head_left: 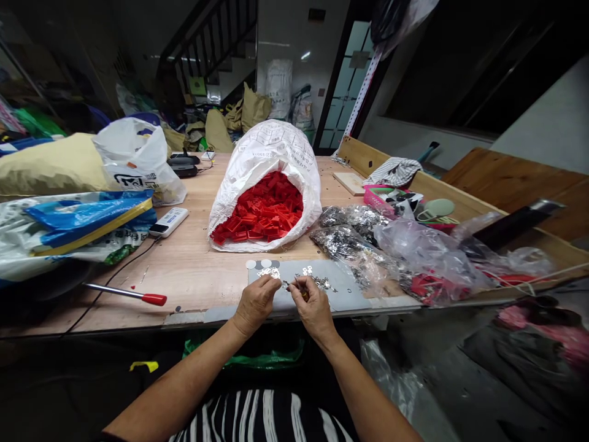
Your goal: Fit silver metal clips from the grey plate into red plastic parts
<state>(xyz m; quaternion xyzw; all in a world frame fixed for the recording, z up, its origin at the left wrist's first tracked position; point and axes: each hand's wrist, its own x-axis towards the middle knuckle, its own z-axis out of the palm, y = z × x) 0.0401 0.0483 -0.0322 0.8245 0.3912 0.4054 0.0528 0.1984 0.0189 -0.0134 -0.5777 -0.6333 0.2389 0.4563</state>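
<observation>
Both my hands are close together over a grey mat [352, 298] at the table's front edge. My left hand [254, 302] is closed in a pinch, its fingertips around something too small to make out. My right hand [316, 310] is closed around a small tool with an amber-brown handle [304, 295]; its thin tip shows only partly near the fingers. Small silver metal pieces [326, 283] lie scattered beside my right hand. Another cluster of shiny metal pieces [269, 272] sits just beyond my left hand, near pale round discs [251, 264].
Behind the mat, an open white sack [276, 138] bulges with red plastic pieces [271, 212]. Clear bags of metal parts [350, 242] and a pink basket [378, 199] crowd the right. At left are a red-handled rod [154, 299], a white power strip [170, 222] and plastic bags [138, 159].
</observation>
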